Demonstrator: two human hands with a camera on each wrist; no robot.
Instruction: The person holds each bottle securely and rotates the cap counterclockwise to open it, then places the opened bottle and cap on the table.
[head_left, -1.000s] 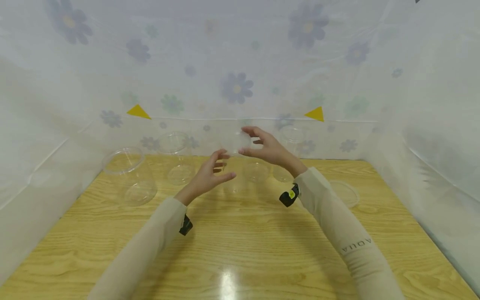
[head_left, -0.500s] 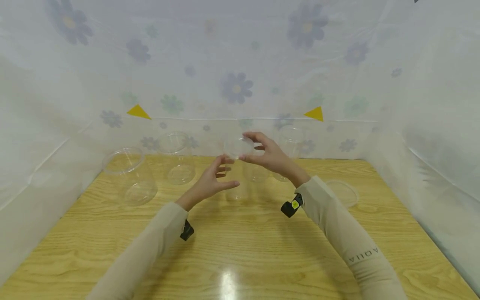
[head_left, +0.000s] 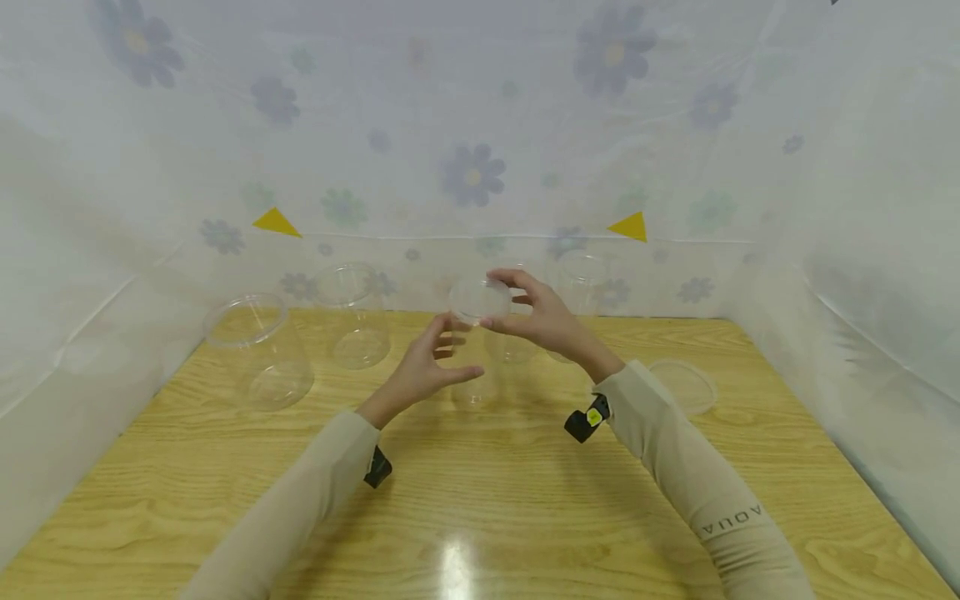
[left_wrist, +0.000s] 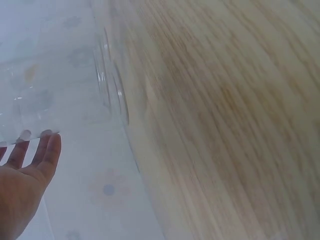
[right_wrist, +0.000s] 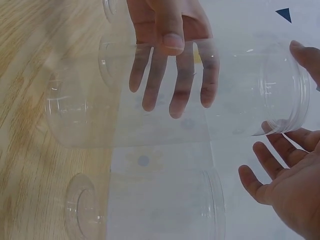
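This looks like a small work booth set up for filming, not a home room. A wooden worktop (head_left: 480,500) is closed in on three sides by thin white sheets with flowers (head_left: 472,177). Two yellow triangle marks (head_left: 277,222) sit on the far sheet.

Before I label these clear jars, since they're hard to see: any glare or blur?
Head view: a ceiling-light glare spot on the table, edges bowed by the wide lens. Left wrist view: wood grain motion-blurred. Right wrist view: sharp, fingers visible through the held jar.
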